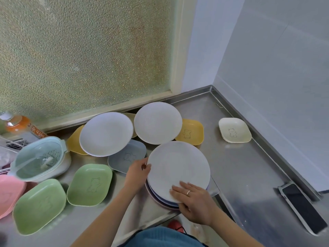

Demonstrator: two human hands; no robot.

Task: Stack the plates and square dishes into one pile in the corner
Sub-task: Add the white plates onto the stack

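**Plate stack begun; most dishes still loose**

Stack (165,198): several round plates piled at the near table (249,166) edge, not yet in the far right corner. Top plate (178,168) pale, sitting slightly off-centre. Left hand (138,172) pinches its left rim, fingers curled round the edge. Right hand (193,200) lies on its near rim, fingers spread and fairly straight, thumb seemingly under the pile.

Outstanding: two round plates (106,133) (157,123) far centre, overlapping yellow dishes (191,132) and a blue dish (124,157); two green dishes (89,184) near left; pink dishes (8,193) at the left edge; one cream dish (234,130) alone nearest the corner.

Judged: early stage; square dishes untouched.
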